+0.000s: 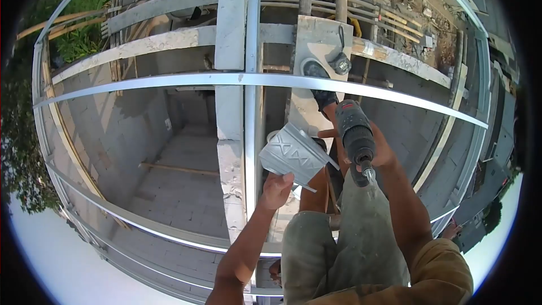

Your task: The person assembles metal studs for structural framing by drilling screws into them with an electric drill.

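Note:
My left hand grips the lower edge of a light grey metal bracket with crossed ribs pressed into its face. It is held tilted above the concrete, just left of my knees. Wrapped around the handle of a dark cordless drill is my right hand, its fingers partly hidden behind the tool. The drill's silvery bit points down toward my trouser leg in this view. Drill and bracket are close together but apart.
A long metal channel crosses in front of me and meets another channel over a block wall top. Deep rooms open on both sides. A round grey object lies by my shoe on a board.

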The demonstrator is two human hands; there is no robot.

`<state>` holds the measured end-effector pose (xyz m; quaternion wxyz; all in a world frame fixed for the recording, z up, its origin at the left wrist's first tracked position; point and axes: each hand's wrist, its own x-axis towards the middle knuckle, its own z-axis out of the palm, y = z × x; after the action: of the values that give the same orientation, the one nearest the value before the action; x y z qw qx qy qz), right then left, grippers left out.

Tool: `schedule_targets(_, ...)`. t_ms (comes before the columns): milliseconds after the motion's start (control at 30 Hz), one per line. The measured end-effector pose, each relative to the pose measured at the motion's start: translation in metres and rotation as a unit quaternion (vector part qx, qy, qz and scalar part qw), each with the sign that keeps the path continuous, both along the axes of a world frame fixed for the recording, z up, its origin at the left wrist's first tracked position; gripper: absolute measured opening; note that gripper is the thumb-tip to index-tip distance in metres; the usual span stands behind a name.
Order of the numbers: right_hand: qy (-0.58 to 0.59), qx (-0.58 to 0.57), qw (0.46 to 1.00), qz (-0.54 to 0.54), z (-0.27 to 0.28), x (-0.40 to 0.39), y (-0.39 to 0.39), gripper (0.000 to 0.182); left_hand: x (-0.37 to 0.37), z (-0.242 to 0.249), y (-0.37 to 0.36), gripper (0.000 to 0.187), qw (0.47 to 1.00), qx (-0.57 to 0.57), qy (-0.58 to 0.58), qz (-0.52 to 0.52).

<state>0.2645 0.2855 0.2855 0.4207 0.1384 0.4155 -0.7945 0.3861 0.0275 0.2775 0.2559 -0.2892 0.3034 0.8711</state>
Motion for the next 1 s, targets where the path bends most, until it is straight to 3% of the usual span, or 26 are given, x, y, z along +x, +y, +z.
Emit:
schedule_targets(33,-0.007,0.01,1.0,0.022,-0.003,-0.003,0.004,0.118,0.001,0.002,0.01,0.069,0.998,-0.023,0.007,-0.064)
schedule_targets(133,-0.007,0.054,0.996,0.066,-0.013,-0.005,0.023,0.113,-0.007,0.008,0.044,0.072,0.998,0.047,-0.017,-0.033)
schedule_targets(167,-0.008,0.053,0.996,0.067,-0.012,-0.01,0.024,0.113,-0.013,0.013,0.048,0.076,0.997,0.03,-0.057,-0.044)
schedule_targets(300,-0.026,0.104,0.99,0.088,-0.012,-0.026,0.029,0.11,-0.021,0.019,0.064,0.085,0.999,0.013,-0.046,-0.015)
schedule_targets(367,-0.024,0.107,0.99,0.086,-0.011,-0.037,0.03,0.109,-0.059,0.038,0.062,0.103,0.974,0.162,-0.143,0.069)
schedule_targets(400,-0.02,0.099,0.991,0.086,-0.009,-0.046,0.03,0.109,-0.084,0.046,0.058,0.103,0.974,0.161,-0.144,0.071)
schedule_targets(467,-0.021,0.089,0.992,0.089,-0.006,-0.055,0.029,0.109,-0.123,0.06,0.044,0.122,0.944,0.197,-0.265,-0.019)
schedule_targets(600,0.005,0.098,0.992,0.079,-0.004,-0.069,0.016,0.112,-0.154,0.07,0.042,0.105,0.942,0.138,-0.298,-0.064)
schedule_targets(633,0.005,0.107,0.992,0.063,-0.004,-0.072,0.013,0.117,-0.156,0.069,0.038,0.082,0.93,0.191,-0.315,0.008)
schedule_targets(800,0.006,0.095,0.991,0.098,-0.01,-0.084,0.022,0.117,-0.148,0.06,0.012,0.068,0.909,0.271,-0.316,0.017)
schedule_targets(900,-0.015,0.07,0.993,0.091,-0.01,-0.09,0.023,0.117,-0.156,0.065,0.003,0.04,0.909,0.107,-0.363,-0.172)
schedule_targets(933,-0.037,0.049,0.994,0.087,-0.011,-0.092,0.023,0.116,-0.159,0.063,0.002,0.04,0.909,0.108,-0.365,-0.171)
schedule_targets(1000,-0.013,0.046,0.997,0.067,-0.019,-0.089,0.022,0.116,-0.163,0.059,0.001,0.035,0.895,0.005,-0.286,-0.342)
